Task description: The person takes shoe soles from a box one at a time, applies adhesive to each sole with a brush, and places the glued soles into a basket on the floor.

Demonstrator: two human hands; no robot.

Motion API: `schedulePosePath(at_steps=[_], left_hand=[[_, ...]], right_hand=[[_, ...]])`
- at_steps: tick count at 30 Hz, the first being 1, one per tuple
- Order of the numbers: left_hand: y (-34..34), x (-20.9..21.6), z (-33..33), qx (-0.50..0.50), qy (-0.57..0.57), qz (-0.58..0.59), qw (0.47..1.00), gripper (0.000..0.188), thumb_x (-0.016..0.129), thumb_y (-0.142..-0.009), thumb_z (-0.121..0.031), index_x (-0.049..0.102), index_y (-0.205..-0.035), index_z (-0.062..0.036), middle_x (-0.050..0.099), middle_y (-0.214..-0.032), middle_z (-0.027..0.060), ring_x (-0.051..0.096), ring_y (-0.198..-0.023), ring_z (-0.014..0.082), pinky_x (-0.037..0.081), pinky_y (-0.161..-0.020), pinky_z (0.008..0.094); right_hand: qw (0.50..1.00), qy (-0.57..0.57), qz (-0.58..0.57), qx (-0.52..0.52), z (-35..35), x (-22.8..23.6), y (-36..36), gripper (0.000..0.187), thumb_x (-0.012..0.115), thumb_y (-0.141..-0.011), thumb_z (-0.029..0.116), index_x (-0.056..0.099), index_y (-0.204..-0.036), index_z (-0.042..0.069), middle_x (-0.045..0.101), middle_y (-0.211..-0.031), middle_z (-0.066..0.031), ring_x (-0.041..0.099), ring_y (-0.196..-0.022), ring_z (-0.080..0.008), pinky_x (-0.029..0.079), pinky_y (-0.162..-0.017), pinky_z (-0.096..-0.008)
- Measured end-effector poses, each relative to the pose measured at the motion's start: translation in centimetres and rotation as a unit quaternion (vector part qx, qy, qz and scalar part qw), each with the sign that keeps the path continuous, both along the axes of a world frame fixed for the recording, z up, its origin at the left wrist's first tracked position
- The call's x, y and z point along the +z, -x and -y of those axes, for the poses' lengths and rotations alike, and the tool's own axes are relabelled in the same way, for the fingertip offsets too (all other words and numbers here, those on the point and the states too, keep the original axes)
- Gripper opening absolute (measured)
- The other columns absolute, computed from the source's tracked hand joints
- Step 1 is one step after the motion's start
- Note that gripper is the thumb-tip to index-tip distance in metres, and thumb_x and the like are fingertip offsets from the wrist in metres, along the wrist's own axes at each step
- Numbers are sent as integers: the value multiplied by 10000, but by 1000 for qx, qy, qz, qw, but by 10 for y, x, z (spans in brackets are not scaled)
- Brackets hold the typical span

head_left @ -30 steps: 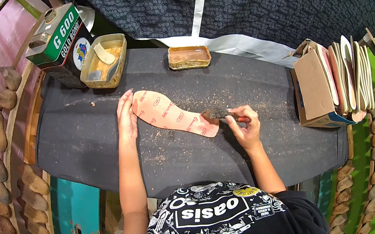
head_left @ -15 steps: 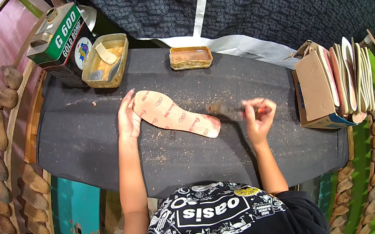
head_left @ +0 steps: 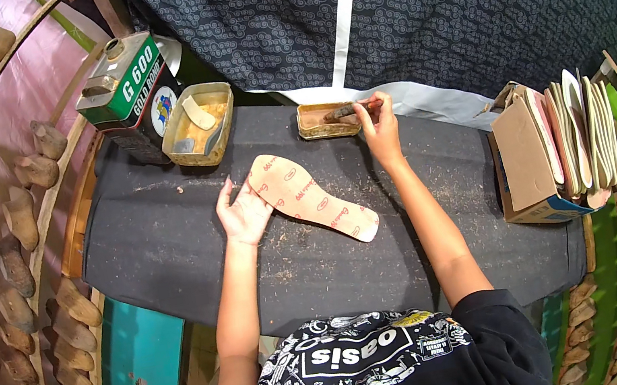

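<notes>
Brush (head_left: 338, 113) bristles perhaps buried in small tin (head_left: 315, 131), glue level unclear

Bare dark table (head_left: 171, 248) lies open left of the insole (head_left: 312, 196); tray (head_left: 199, 125) and can (head_left: 130, 100) block the back-left corner.

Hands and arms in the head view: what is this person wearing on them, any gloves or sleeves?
No gloves show on the left hand or the right hand; both are bare, and so are both forearms up to the elbow. The only clothing in view is a black short-sleeved shirt with a white printed design. No watch, ring or band is visible at this size.
</notes>
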State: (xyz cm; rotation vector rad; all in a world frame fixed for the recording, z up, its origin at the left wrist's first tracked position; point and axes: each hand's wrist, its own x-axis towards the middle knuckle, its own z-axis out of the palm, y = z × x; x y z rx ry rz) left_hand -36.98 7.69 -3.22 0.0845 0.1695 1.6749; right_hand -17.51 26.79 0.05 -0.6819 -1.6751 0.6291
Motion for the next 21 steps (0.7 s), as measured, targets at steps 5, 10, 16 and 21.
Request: schedulePosePath(at_steps=[5, 10, 16, 21], left_hand=[[-9, -5, -4, 12, 31, 9, 999, 620, 407, -783, -412, 315, -1168, 65, 387, -1191, 186, 356, -1121, 273, 274, -936, 389], [-21, 7, -2, -57, -29, -18, 998, 681, 373, -770, -482, 249, -1246, -11, 292, -1279, 151, 254, -1193, 296, 191, -951, 487], [-17, 2, -1, -63, -25, -4, 998, 676, 362, -760, -493, 209, -1276, -84, 223, -1319, 132, 178, -1219, 337, 128, -936, 557], [-4, -1, -3, -58, -18, -21, 998, 641, 373, -770, -477, 247, -1255, -78, 269, -1296, 139, 238, -1195, 340, 222, -903, 553]], right_hand=[[999, 0, 16, -28, 1, -1, -5, 259, 569, -769, 90, 374, -929, 31, 535, -759, -91, 541, -699, -145, 434, -630, -252], [988, 16, -151, 40, 18, 19, -21, 250, 517, -792, 35, 329, -957, 42, 520, -796, -78, 527, -690, -115, 465, -604, -232], [971, 85, -212, 64, 81, 23, -58, 207, 454, -817, 41, 293, -941, 78, 517, -825, -106, 528, -684, -141, 444, -491, -222], [989, 35, -131, 61, 132, 2, -92, 219, 451, -773, 7, 269, -870, 81, 519, -764, -137, 517, -640, -140, 435, -462, -196]])
